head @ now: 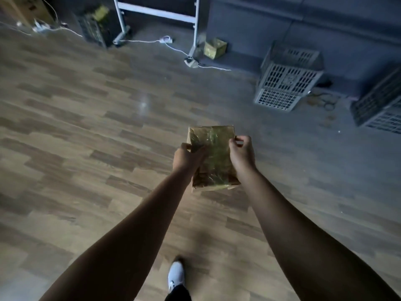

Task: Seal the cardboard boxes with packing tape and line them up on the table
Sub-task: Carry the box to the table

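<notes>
I hold a small cardboard box (213, 157) out in front of me above the wooden floor. Its top face is covered in shiny, crinkled packing tape. My left hand (187, 158) grips the box's left side, fingers curled round its edge. Curled round the right side near the far corner is my right hand (242, 154). Another taped cardboard box (214, 47) sits on the floor by a table leg at the back. No tape roll shows in this view.
Grey plastic crates stand on the floor at the right (286, 83) and far right (379, 107). A dark crate (95, 27) holding something yellow-green sits at back left. White table legs (195, 29) and cables (173, 46) lie ahead. My white shoe (176, 275) is below.
</notes>
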`<act>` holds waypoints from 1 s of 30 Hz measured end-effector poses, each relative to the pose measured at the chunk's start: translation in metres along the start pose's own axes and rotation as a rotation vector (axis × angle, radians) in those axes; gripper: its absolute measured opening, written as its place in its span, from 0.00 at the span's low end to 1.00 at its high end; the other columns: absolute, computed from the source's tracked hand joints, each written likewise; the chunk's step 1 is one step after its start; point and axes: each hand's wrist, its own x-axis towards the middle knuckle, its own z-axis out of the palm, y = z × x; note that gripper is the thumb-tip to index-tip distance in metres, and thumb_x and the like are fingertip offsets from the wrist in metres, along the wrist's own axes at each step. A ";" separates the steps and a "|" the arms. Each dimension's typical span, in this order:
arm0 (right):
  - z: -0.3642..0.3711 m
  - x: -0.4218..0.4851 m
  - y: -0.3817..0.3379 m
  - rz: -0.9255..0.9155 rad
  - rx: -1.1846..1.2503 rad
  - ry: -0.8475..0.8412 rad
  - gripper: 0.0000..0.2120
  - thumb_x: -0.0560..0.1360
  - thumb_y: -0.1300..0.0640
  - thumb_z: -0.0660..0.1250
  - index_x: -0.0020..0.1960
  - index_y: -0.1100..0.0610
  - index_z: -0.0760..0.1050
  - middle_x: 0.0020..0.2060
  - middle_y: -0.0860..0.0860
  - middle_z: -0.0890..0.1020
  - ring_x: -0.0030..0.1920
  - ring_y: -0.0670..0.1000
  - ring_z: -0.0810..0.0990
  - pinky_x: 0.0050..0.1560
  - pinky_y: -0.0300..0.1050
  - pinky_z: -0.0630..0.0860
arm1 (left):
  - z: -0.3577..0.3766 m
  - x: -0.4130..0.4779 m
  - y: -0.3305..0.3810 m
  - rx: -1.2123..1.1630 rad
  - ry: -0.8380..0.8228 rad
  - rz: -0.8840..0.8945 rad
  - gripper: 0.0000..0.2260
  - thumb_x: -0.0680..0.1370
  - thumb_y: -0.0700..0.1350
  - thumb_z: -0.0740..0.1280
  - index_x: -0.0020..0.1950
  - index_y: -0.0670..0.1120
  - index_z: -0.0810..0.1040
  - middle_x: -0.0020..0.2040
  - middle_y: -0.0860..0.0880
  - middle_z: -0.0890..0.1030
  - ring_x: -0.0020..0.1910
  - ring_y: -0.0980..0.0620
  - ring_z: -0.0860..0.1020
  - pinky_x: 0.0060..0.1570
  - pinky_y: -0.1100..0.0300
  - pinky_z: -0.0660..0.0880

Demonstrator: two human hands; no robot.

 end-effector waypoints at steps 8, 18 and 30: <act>0.045 0.074 -0.100 -0.065 0.035 0.030 0.14 0.79 0.52 0.63 0.62 0.56 0.71 0.57 0.53 0.78 0.56 0.56 0.77 0.55 0.48 0.75 | -0.040 0.097 0.086 0.010 0.012 0.088 0.22 0.73 0.53 0.73 0.60 0.41 0.76 0.49 0.47 0.79 0.45 0.51 0.76 0.39 0.60 0.71; 0.134 0.227 -0.216 -0.141 0.104 -0.002 0.13 0.78 0.53 0.64 0.60 0.58 0.72 0.56 0.54 0.79 0.55 0.56 0.78 0.51 0.46 0.73 | -0.066 0.276 0.185 0.021 0.077 0.133 0.20 0.73 0.52 0.73 0.59 0.42 0.76 0.51 0.45 0.80 0.49 0.47 0.79 0.47 0.55 0.78; 0.283 0.372 -0.368 -0.209 0.085 -0.087 0.13 0.78 0.54 0.64 0.60 0.58 0.73 0.56 0.54 0.79 0.56 0.56 0.77 0.50 0.43 0.71 | -0.147 0.483 0.278 -0.076 0.188 0.126 0.21 0.71 0.53 0.74 0.57 0.41 0.77 0.47 0.45 0.80 0.43 0.48 0.78 0.37 0.59 0.72</act>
